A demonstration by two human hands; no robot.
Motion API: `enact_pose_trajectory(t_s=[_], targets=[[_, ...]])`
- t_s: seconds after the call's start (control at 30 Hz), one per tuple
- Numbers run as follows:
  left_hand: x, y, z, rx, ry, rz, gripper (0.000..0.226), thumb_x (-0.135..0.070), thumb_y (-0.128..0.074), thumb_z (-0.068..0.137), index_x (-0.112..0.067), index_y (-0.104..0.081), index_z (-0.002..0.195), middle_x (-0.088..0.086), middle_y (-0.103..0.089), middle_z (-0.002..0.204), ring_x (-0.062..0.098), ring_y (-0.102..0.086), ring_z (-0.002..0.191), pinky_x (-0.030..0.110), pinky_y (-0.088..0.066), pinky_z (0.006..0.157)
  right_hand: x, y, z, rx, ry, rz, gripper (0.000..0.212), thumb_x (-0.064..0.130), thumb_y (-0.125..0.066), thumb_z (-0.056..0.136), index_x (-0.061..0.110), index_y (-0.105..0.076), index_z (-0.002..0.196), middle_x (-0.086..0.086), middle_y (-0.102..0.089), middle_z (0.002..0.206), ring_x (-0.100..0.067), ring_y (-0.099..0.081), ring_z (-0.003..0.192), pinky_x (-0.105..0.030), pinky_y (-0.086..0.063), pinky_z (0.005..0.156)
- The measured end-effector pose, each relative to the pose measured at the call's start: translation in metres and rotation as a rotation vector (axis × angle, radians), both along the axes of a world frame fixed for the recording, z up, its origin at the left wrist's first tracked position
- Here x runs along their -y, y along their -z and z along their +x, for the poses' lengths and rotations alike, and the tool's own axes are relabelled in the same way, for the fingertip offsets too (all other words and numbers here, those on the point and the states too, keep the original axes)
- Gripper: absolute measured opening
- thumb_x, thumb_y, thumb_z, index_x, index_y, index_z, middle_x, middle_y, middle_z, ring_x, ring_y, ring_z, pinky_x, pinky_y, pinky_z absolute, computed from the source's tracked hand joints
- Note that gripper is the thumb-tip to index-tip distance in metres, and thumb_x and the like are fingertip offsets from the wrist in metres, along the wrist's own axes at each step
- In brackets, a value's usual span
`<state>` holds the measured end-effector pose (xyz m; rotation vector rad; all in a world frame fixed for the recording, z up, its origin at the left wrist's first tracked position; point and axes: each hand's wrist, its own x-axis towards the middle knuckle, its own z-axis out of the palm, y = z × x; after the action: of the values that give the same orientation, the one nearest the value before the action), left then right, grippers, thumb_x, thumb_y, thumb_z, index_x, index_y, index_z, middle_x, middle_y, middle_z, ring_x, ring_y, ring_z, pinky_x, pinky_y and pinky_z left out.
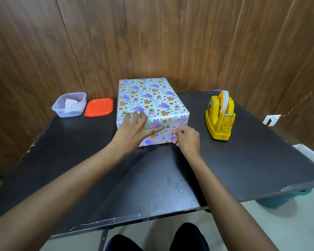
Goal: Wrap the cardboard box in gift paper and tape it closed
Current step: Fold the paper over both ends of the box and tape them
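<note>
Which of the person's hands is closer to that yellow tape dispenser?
Right. The right hand is at the box's near face, left of the dispenser. The left hand lies spread on the box, farther left.

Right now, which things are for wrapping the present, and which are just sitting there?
For the job:
- wrapped box, paper already round it
- left hand, pressing on the box
- right hand, fingers curled at the box's near side
- yellow tape dispenser

Just lying about:
- clear tub with paper scraps inside
- orange lid beside the tub
</note>
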<state>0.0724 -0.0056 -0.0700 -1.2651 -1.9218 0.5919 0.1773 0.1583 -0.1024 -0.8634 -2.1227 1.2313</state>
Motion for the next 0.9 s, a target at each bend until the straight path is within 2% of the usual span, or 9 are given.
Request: enact_pose_trajectory(t_s=[0.07,0.17,0.3,0.37,0.47,0.67,0.73,0.8,0.9], targets=[[0.0,0.0,0.0,-0.015,0.009,0.002,0.102,-0.026,-0.079,0.062,-0.042,-0.018,0.142,0.026,-0.057,0.111,0.04,-0.059,0.089,0.044,-0.047,0.077,0.002,-0.001,-0.001,-0.016,0.015,-0.027,0.016,0.018,-0.058,0.09,0.012,-0.063,0.076,-0.003,-0.061,0.055,-0.015,-0.055,0.05,-0.026,-0.05,0.064],[0.001,-0.002,0.001,-0.007,0.031,0.009,0.098,-0.024,-0.079,0.061,-0.043,-0.026,0.142,0.026,-0.058,0.109,0.039,-0.059,0.088,0.045,-0.048,0.079,0.0,0.0,-0.004,-0.011,0.04,-0.079,0.017,0.021,-0.061,0.088,0.007,-0.062,0.079,-0.009,-0.065,0.055,-0.015,-0.057,0.045,-0.031,-0.055,0.068],[0.002,-0.001,-0.001,0.021,0.04,0.008,0.101,-0.022,-0.079,0.061,-0.041,-0.02,0.14,0.026,-0.057,0.11,0.039,-0.059,0.089,0.046,-0.048,0.081,-0.017,0.006,-0.002,0.109,0.13,-0.083,0.054,0.052,-0.074,0.07,0.001,-0.061,0.085,-0.005,-0.063,0.046,-0.014,-0.059,0.041,-0.031,-0.056,0.062],[0.002,0.0,-0.003,0.026,0.036,0.007,0.101,-0.024,-0.08,0.061,-0.041,-0.02,0.14,0.026,-0.057,0.111,0.04,-0.058,0.091,0.047,-0.047,0.082,-0.023,0.004,0.002,0.158,0.124,-0.018,0.054,0.057,-0.073,0.069,0.008,-0.054,0.08,-0.003,-0.063,0.05,-0.014,-0.056,0.044,-0.029,-0.047,0.058],[0.002,-0.001,-0.003,0.04,0.055,0.022,0.1,-0.021,-0.081,0.061,-0.041,-0.022,0.139,0.027,-0.057,0.109,0.04,-0.059,0.09,0.048,-0.048,0.081,-0.032,0.001,0.005,0.19,0.068,0.031,0.048,0.052,-0.076,0.068,0.015,-0.045,0.068,-0.002,-0.062,0.057,-0.016,-0.053,0.054,-0.029,-0.036,0.053],[0.003,-0.002,-0.002,0.038,0.056,0.03,0.103,-0.025,-0.084,0.059,-0.041,-0.022,0.14,0.026,-0.057,0.11,0.04,-0.059,0.09,0.047,-0.048,0.08,-0.041,-0.001,0.02,0.099,0.002,-0.067,0.027,0.022,-0.074,0.081,0.008,-0.055,0.068,-0.002,-0.056,0.053,-0.013,-0.045,0.043,-0.026,-0.038,0.047],[0.004,-0.003,-0.002,0.057,0.057,0.045,0.108,-0.022,-0.085,0.058,-0.04,-0.019,0.142,0.026,-0.057,0.111,0.04,-0.059,0.09,0.046,-0.048,0.076,-0.043,-0.014,0.028,-0.01,0.05,0.03,0.017,0.019,-0.068,0.084,0.007,-0.06,0.074,-0.002,-0.059,0.064,-0.015,-0.051,0.056,-0.027,-0.04,0.054],[0.005,-0.004,-0.002,0.078,0.058,0.064,0.118,-0.024,-0.086,0.056,-0.036,-0.011,0.146,0.025,-0.057,0.113,0.038,-0.059,0.09,0.044,-0.048,0.073,-0.052,-0.034,0.039,-0.085,0.225,0.267,0.014,0.019,-0.058,0.089,0.006,-0.065,0.087,-0.006,-0.064,0.088,-0.022,-0.056,0.084,-0.03,-0.04,0.069],[0.008,-0.003,-0.003,0.131,0.057,0.091,0.136,-0.033,-0.09,0.051,-0.032,0.004,0.149,0.021,-0.056,0.116,0.035,-0.057,0.091,0.042,-0.047,0.073,-0.083,-0.06,0.049,0.136,0.426,0.468,0.032,0.023,-0.045,0.096,0.003,-0.06,0.114,-0.016,-0.051,0.126,-0.033,-0.039,0.12,-0.041,-0.038,0.092]])
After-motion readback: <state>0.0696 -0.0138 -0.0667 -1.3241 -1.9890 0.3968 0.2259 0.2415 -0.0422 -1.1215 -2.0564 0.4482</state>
